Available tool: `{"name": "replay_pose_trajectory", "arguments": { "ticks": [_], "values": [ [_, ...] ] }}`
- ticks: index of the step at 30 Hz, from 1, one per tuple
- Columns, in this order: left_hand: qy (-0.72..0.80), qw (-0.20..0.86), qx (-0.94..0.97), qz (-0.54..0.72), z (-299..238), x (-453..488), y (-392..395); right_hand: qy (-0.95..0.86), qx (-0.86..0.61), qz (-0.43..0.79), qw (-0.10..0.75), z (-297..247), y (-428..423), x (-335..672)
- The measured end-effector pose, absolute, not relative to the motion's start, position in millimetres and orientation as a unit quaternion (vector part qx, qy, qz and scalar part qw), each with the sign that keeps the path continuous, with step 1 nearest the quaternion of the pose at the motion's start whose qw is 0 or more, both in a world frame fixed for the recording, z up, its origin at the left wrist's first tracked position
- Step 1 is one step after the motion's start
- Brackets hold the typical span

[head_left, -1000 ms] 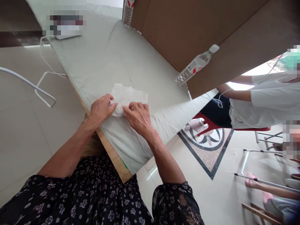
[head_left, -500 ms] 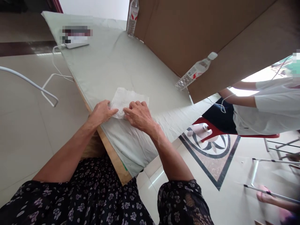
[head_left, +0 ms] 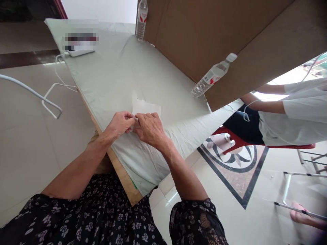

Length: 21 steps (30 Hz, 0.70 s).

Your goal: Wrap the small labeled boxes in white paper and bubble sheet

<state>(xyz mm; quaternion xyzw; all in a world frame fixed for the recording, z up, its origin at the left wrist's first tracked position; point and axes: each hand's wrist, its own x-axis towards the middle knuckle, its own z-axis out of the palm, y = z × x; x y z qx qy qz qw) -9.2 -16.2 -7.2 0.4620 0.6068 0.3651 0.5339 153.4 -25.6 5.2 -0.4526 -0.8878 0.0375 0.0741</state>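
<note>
A small white cloth [head_left: 144, 106] lies on the pale green covered table [head_left: 114, 71], with its near part lifted and folded. My left hand [head_left: 119, 124] pinches the cloth's near edge with closed fingers. My right hand [head_left: 150, 126] is right beside it, fingers curled and closed on the same edge. The two hands touch over the near part of the cloth, close to the table's front edge.
A brown cardboard wall [head_left: 217, 37] stands along the table's right side with two plastic water bottles [head_left: 213, 74] [head_left: 141, 18] leaning at it. A white device with a cable [head_left: 78, 51] lies at the far left corner. A person in white [head_left: 288, 112] sits on a red chair at the right.
The cloth lay flat under my hands; now both hands have drawn together and lifted its near edge, so the cloth looks narrower and folded up.
</note>
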Motion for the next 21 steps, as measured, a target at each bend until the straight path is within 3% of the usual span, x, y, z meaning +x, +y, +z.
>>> {"name": "replay_pose_trajectory", "arguments": {
  "ticks": [5,8,11,15,21],
  "values": [
    [0.542,0.523,0.586,0.299,-4.0,-16.6,-21.2,-0.88,-0.444,0.108,0.128,3.8,-30.4,166.3],
    [0.558,0.348,0.707,0.26,-7.3,-12.5,-24.4,-0.859,-0.45,0.123,0.21,0.1,-37.7,181.9],
    [0.563,0.191,0.765,0.248,-13.8,-5.3,-26.5,-0.761,-0.556,0.121,0.311,-6.8,-49.7,206.3],
    [0.511,0.143,0.811,0.245,-21.0,-3.4,-27.1,-0.631,-0.689,0.234,0.269,-19.8,-63.4,230.8],
    [0.512,0.131,0.823,0.209,-20.4,-4.7,-31.1,-0.584,-0.711,0.29,0.263,-36.0,-50.8,210.9]
  ]
}}
